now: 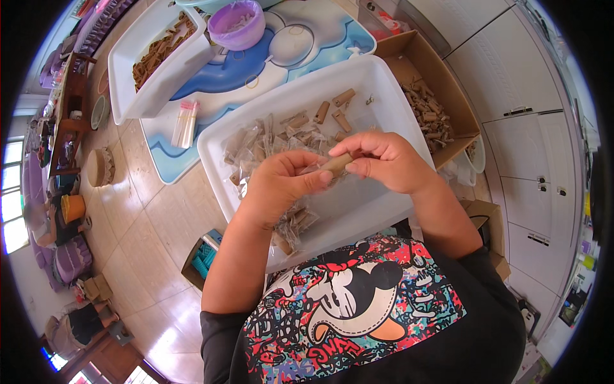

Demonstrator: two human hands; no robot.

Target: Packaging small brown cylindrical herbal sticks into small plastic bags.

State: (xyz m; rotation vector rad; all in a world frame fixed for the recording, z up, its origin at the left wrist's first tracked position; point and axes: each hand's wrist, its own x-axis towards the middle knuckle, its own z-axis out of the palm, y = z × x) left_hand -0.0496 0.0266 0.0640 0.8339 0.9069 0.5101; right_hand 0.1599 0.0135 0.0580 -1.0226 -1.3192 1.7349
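Note:
Over a white plastic tub (214, 150), my left hand (281, 182) and my right hand (387, 160) meet on one small tan tube-shaped piece (337, 165). My left thumb lies along its left end, and my right thumb and forefinger pinch the other end. Something clear like plastic film shows by the left fingers; I cannot make out whether it wraps the piece. Below and behind the hands, many similar tan pieces in clear bags (246, 144) lie heaped in the tub's left part. A few unwrapped tan pieces (342, 120) lie toward its far side.
A cardboard box (457, 80) of loose tan pieces stands right of the tub. Beyond it, a blue patterned table (160, 157) bears clear bags (185, 125), a purple-lined bowl (236, 25) and a white bin (121, 83) of brown pieces. Two people sit far left.

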